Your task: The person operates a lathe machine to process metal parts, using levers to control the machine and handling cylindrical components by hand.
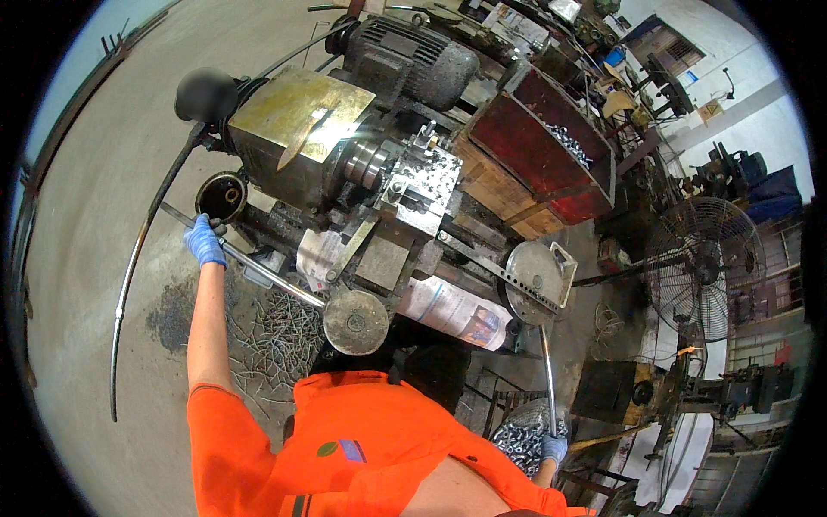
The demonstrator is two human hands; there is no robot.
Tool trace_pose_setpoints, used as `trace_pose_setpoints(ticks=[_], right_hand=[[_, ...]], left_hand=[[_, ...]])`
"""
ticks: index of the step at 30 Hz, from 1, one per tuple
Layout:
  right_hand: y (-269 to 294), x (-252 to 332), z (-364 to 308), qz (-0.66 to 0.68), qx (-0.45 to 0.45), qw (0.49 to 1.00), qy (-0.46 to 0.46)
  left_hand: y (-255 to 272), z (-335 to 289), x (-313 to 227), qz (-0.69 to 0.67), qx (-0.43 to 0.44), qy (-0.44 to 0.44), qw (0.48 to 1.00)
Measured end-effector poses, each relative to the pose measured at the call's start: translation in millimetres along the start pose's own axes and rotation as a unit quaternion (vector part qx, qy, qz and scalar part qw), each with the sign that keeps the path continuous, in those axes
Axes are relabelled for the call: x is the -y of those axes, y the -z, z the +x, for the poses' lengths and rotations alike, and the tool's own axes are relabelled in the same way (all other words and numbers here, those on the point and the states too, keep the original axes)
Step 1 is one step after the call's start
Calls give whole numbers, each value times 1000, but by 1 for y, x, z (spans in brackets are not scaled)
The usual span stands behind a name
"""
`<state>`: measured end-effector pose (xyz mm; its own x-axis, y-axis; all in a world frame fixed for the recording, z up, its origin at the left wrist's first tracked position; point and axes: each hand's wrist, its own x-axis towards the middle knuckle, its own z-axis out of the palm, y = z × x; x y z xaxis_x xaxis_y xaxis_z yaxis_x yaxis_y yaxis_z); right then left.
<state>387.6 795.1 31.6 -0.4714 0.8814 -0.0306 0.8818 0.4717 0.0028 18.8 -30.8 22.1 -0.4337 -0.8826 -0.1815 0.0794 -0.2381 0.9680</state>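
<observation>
My left hand [205, 241], in a blue glove, is closed round a metal lever [274, 277] at the left of a lathe-like machine. This lever runs down to a round metal disc [356, 322]. Low on the right, my gloved right hand [554, 449] is closed on the lower end of another metal lever [548, 370], which rises to a second disc [532, 269] beside a perforated bar. Between the levers stands the machine's shiny metal block [422, 185], next to its ridged spindle [365, 164]. A brass-coloured cover [301, 112] lies behind, with a bright reflection.
A red metal bin [534, 146] holding small metal parts stands on wood at the back right. A container of metal pieces [517, 446] sits beside my right hand. Thin metal rods [280, 345] litter the floor. A caged fan [706, 267] stands far right; a motor [409, 60] is behind.
</observation>
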Motion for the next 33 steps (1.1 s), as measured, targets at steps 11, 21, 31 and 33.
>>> trace_pose_setpoints(ticks=[11, 21, 31, 33], right_hand=[[5, 7, -4, -22, 44, 998, -49], [-20, -24, 8, 22, 4, 1000, -15], [-16, -13, 1, -24, -7, 999, -28], [-14, -11, -2, -37, -15, 999, -36]], left_hand=[[-1, -1, -1, -18, -9, 8, 1000], [0, 3, 3, -25, 2, 14, 1000], [0, 5, 6, -13, -14, 2, 1000], [-1, 2, 4, -13, -13, 1, 1000]])
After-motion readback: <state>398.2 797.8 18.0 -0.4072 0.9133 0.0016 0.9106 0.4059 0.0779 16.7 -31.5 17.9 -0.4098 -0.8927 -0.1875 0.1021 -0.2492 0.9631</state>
